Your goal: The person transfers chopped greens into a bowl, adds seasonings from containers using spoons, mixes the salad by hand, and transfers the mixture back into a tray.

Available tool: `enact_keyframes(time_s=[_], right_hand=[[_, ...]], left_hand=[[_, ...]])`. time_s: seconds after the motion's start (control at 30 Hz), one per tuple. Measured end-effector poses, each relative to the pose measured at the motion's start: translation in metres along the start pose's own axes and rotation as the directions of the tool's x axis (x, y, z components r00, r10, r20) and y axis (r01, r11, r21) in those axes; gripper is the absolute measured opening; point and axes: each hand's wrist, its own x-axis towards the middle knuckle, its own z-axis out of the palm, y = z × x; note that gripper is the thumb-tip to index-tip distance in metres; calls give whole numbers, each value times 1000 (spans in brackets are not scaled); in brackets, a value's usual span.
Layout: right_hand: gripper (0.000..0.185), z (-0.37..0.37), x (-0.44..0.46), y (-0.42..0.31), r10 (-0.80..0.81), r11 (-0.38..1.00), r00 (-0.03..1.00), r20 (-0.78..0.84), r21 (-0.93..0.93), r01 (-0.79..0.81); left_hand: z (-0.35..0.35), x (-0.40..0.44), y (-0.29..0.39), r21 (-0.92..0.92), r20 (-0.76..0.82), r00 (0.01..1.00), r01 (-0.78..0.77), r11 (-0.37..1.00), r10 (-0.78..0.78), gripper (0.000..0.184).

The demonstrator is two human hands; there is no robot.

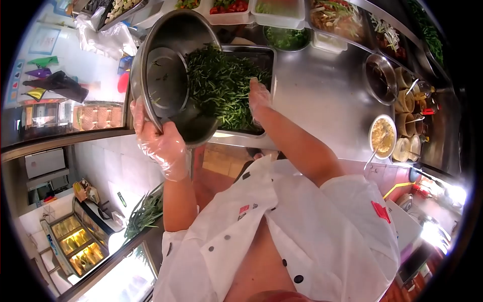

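In a clear plastic glove, my left hand (160, 141) is closed on the near rim of a large metal bowl (166, 80), which is tipped on its side toward the right. Chopped long greens (226, 90), like cut chives, spread from the bowl's mouth over a rectangular metal tray (273, 65). A few scraps cling to the bowl's inside. My right hand (260, 99), also gloved, rests against the right side of the greens with its fingers stretched out. Part of the tray is hidden under the bowl and greens.
Behind the tray stand white tubs of cut vegetables (229, 7) and a bowl of green pieces (287, 38). At the right are a steel bowl of dark liquid (380, 78), a white bowl of chopped yellowish food (382, 136) with a spoon, and several seasoning pots (404, 100).
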Motion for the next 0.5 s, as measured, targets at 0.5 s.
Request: enact_keyframes(time_s=[0.5], right_hand=[[53, 9, 17, 46, -339, 772, 903, 264, -471, 427]], left_hand=[[-5, 7, 0, -7, -2, 1000, -16, 1000, 16, 4]])
